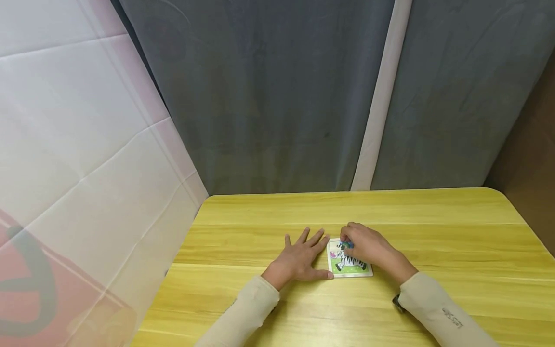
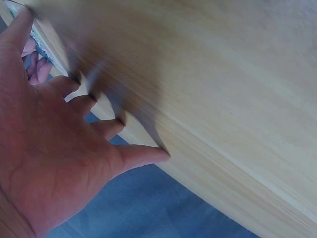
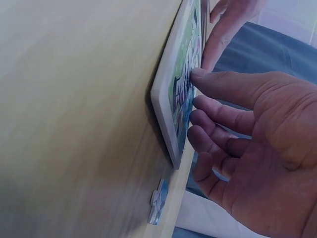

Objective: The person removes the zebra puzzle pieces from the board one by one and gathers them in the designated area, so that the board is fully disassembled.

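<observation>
A small square puzzle board [image 1: 352,274] with a zebra on green grass lies on the table. My left hand [image 1: 299,260] rests palm down with fingers spread, its thumb and index fingertip at the board's left edge. Over the board's upper right part, my right hand [image 1: 367,245] bends its fingers and thumb about a blue-green puzzle piece [image 1: 348,245]. The right wrist view has the right thumb [image 3: 199,72] and fingertips right at the picture's surface. Part of the picture is hidden under that hand.
A loose puzzle piece [image 3: 158,202] lies on the table just off the board's corner. The yellow wood-grain table [image 1: 243,241] ends at a grey curtain [image 1: 269,96] behind. White printed cloth [image 1: 86,120] hangs at the left, and a brown panel [image 1: 529,159] stands at the right.
</observation>
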Demonstrator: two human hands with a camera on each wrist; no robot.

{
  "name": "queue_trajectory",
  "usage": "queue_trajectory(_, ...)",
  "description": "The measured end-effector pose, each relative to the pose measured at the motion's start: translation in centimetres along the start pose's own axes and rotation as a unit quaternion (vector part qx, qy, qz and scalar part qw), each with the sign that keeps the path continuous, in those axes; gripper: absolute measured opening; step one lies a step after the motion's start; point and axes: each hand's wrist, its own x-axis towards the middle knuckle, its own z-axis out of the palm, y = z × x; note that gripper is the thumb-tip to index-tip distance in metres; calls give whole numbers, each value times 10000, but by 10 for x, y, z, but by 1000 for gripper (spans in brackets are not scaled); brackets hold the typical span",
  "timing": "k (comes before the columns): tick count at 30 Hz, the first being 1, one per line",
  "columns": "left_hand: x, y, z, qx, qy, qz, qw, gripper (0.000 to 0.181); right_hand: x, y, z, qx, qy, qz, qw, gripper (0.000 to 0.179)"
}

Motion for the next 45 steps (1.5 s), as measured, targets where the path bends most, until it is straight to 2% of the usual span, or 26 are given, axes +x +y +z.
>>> queue_trajectory(13, 1, -1, 0, -19, 7, 40, 10000, 102, 1, -9, -2, -478, -61, 186, 9987, 22)
queue_trajectory(23, -2, -1, 0, -49, -39, 18, 10000, 103, 4, -10, -4, -96, -252, 234, 9994, 25)
queue_trajectory(38, -1, -1, -1, -33, -7, 44, 10000, 103, -1, -3, 3, -177, 211, -59, 9996, 31)
queue_trajectory(45, -1, -2, -1, -61, -12, 26, 10000, 103, -3, 1, 4, 246, 148, -134, 9995, 28)
